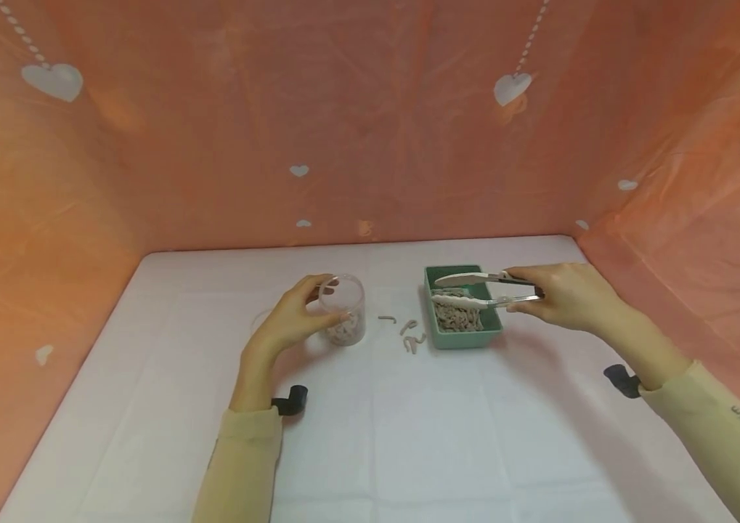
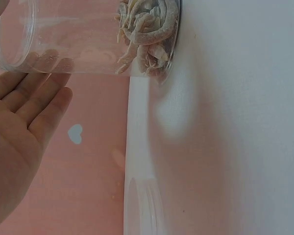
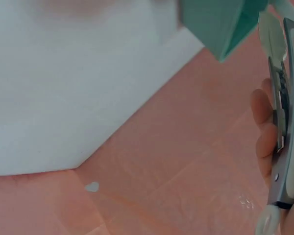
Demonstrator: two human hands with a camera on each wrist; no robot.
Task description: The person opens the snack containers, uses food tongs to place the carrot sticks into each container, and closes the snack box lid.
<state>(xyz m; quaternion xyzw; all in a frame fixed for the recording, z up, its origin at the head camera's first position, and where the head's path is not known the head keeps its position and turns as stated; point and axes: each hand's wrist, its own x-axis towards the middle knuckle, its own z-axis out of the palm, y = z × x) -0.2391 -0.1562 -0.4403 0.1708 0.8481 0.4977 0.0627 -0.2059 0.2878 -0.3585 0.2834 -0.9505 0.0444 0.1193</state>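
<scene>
An orange sheet with white heart prints (image 1: 370, 131) enclosed the top and sides of the head view. A white cloth-covered table (image 1: 435, 436) occupied the lower centre. A green rectangular container (image 1: 468, 340), right of centre, held a pile of thin beige strips (image 1: 457, 319). The right hand (image 1: 562, 294) gripped metal tongs with pale tips (image 1: 474, 278), arms apart above the container. The left hand (image 1: 287, 316), left of centre, held an upright clear cylindrical jar (image 1: 356, 309) between thumb and fingers; similar strips lay inside. Several loose strips (image 1: 414, 342) lay between jar and container.
</scene>
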